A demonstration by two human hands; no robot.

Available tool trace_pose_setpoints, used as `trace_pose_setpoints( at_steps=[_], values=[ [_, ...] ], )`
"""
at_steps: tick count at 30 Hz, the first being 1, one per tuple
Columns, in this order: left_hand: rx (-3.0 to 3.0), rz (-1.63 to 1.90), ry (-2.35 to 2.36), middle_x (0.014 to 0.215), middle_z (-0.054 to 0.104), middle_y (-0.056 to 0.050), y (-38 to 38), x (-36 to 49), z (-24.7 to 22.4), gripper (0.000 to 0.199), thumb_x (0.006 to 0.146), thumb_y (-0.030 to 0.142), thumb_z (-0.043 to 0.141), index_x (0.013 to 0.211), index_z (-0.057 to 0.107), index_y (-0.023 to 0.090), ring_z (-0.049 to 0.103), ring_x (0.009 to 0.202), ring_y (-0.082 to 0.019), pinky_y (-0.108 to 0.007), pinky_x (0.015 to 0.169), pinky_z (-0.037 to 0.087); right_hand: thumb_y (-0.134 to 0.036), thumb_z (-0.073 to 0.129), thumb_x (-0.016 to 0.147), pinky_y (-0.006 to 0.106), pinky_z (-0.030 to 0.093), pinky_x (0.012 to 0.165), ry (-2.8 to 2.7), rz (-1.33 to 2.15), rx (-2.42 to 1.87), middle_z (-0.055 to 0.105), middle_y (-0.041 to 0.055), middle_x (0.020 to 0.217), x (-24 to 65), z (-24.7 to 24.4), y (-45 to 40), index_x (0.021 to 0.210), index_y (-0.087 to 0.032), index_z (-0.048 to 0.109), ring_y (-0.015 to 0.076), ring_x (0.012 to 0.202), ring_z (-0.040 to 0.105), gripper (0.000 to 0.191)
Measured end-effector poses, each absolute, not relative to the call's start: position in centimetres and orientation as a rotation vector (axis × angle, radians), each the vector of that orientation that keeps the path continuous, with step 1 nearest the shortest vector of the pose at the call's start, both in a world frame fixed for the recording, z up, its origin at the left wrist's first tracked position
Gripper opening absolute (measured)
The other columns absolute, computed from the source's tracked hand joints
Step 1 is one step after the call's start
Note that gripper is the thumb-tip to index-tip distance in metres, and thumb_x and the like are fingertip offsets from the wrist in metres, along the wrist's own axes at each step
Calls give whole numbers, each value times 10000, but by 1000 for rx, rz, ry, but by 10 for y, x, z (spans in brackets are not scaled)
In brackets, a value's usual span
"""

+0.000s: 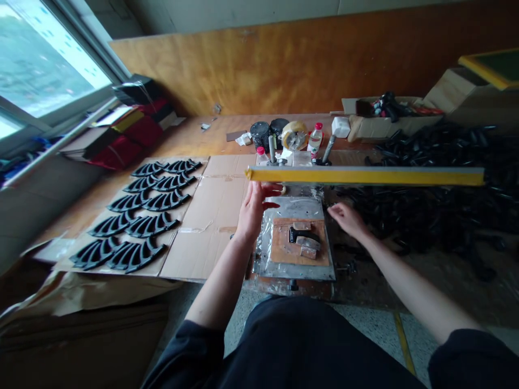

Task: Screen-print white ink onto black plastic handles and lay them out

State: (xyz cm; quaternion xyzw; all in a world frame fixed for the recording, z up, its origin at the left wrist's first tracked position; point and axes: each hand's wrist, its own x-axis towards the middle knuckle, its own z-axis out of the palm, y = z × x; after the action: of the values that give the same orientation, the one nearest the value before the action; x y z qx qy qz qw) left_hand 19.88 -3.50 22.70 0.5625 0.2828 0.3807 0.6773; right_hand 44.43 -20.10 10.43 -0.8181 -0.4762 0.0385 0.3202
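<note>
Nearest, the person's dark clothing [320, 340] fills the bottom edge, above a speckled floor [352, 319]. At the front of the bench [174, 129] lies a grey metal plate [298, 271], carrying a brown wooden board [280, 254]. On that board a curved black piece [308, 234] sits among small blocks [308, 252], with a squarish end toward the left. The right hand [346, 217] is just beyond the plate's right side, its fingers curled in narrowly; whether they grip anything cannot be told. The left hand [259, 202] is raised past the plate's left edge, its fingers loosely spread and pointing right, with a gap between them. The top of this hand meets the left end of a long yellow bar [365, 175] in the view; whether it touches the bar cannot be told. The bar stretches nearly level toward the right, across the view of a heap of black pieces [417, 210]. To the left, rows of fanned black pieces [156, 228] lie on flattened cardboard [219, 202]. Farther back stand two metal posts [272, 148], dark jars [260, 134], a roll of tape [294, 135] and a red-capped bottle [315, 140], with an open carton [375, 129] to their right. Behind everything rises a wooden panel [243, 75].
</note>
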Motion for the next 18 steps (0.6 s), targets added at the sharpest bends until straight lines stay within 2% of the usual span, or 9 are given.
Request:
trace_pose_setpoints(
  at_steps=[2, 4, 7, 10, 12, 15, 16, 18],
  values=[
    [1207, 898, 661, 994, 679, -93, -42, 203, 217, 514, 914, 615, 371, 1151, 557, 198, 658, 852, -167, -247, 629, 524, -429, 658, 821, 274, 492, 711, -1489, 156, -2190, 690, 63, 845, 406, 85, -200, 780, -163, 662, 183, 784, 624, 268],
    [1121, 802, 730, 968, 688, -96, -63, 201, 196, 542, 887, 636, 422, 1160, 532, 181, 662, 779, -160, -243, 593, 515, -359, 674, 828, 336, 474, 791, -1638, 161, -2294, 672, 108, 924, 372, 77, -197, 803, -165, 632, 242, 908, 609, 199],
    [963, 230, 789, 942, 702, -131, -109, 192, 155, 617, 818, 671, 518, 1146, 554, 150, 674, 719, -193, -273, 548, 512, -276, 549, 914, 342, 452, 752, -1562, 158, -2428, 653, 119, 849, 332, 84, -195, 860, -160, 583, 253, 857, 599, 132],
    [771, 102, 834, 895, 693, -100, -139, 180, 121, 559, 812, 673, 514, 1030, 593, 164, 672, 730, -188, -280, 576, 520, -255, 470, 953, 321, 439, 770, -1678, 153, -2208, 647, 96, 860, 308, 97, -198, 859, -189, 550, 235, 889, 593, 141],
    [766, 191, 943, 784, 665, -71, -132, 166, 106, 520, 804, 666, 513, 864, 585, 155, 633, 634, -153, -242, 526, 476, -276, 429, 976, 293, 436, 758, -1720, 172, -2080, 648, 66, 868, 314, 102, -200, 841, -210, 546, 204, 875, 599, 191],
    [1094, 296, 1212, 586, 582, -16, -85, 125, 88, 517, 812, 681, 438, 719, 511, 177, 499, 447, -119, -226, 436, 376, -338, 413, 981, 286, 426, 642, -1415, 73, -2351, 647, 63, 848, 365, 99, -209, 930, -218, 583, 196, 759, 598, 214],
    [1281, 295, 1294, 535, 554, -10, -65, 107, 82, 523, 838, 673, 369, 680, 487, 188, 480, 429, -128, -237, 434, 372, -326, 435, 964, 303, 429, 639, -1293, -28, -2497, 648, 93, 897, 389, 95, -214, 994, -208, 597, 218, 785, 597, 203],
    [1675, 177, 1444, 463, 511, -11, -29, 73, 72, 515, 885, 602, 235, 618, 438, 213, 458, 391, -148, -260, 424, 362, -166, 458, 900, 341, 446, 710, -1335, -120, -2634, 623, 148, 1081, 435, 83, -228, 1052, -201, 627, 259, 940, 583, 230]
  ],
)
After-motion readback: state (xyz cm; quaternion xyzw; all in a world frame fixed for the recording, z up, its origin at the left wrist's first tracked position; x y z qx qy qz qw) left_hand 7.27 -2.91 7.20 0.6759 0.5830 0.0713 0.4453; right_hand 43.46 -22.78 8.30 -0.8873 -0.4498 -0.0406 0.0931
